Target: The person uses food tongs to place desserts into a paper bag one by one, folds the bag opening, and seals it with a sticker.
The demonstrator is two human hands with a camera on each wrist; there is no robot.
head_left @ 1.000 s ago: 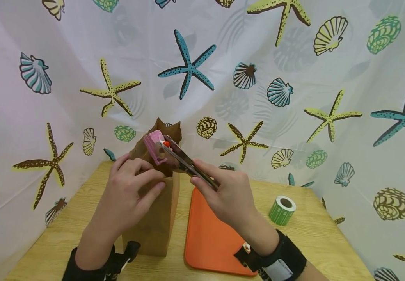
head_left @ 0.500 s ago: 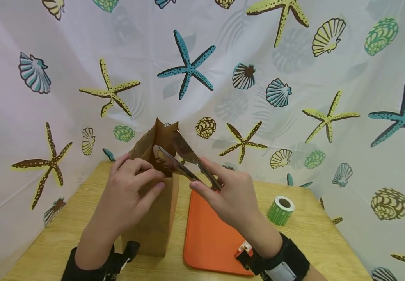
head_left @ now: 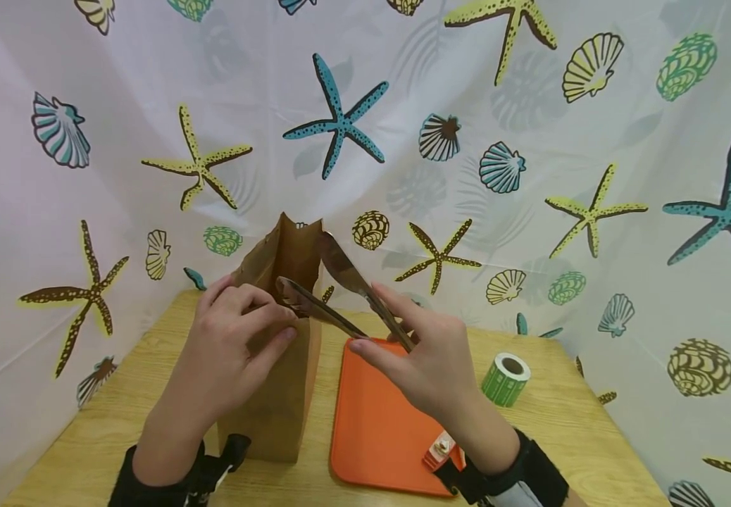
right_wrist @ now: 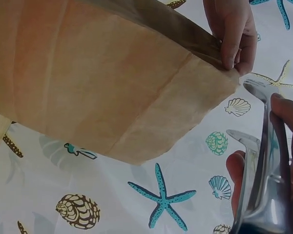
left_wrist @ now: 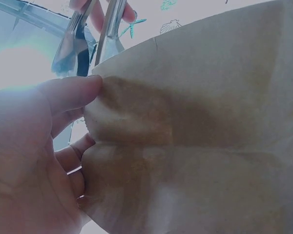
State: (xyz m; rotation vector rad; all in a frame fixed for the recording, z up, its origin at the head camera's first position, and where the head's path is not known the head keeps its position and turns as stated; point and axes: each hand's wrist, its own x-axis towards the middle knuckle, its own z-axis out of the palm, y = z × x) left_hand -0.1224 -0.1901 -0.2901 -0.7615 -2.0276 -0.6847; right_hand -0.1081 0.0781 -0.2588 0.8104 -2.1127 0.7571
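A brown paper bag (head_left: 267, 422) stands upright on the left of the table, its top open. My left hand (head_left: 229, 352) pinches the bag's near rim between thumb and fingers, which the left wrist view shows close up. Metal tongs (head_left: 348, 273) are held in my right hand (head_left: 432, 355), their arms spread apart with nothing between the tips. One tip of the tongs lies over the bag's mouth, the other by its right edge. What lies inside the bag is hidden.
An orange tray (head_left: 372, 429) lies right of the bag on the wooden table (head_left: 118, 436). On it, partly behind my right wrist, sits a small red-and-clear item (head_left: 438, 451). A roll of green labels (head_left: 506, 380) stands farther right. A patterned curtain (head_left: 403, 190) surrounds the table.
A pink block-like item with a red spot, earlier gripped in the tongs over the bag's mouth, is out of sight. The tongs have spread open and my right hand has shifted slightly right.
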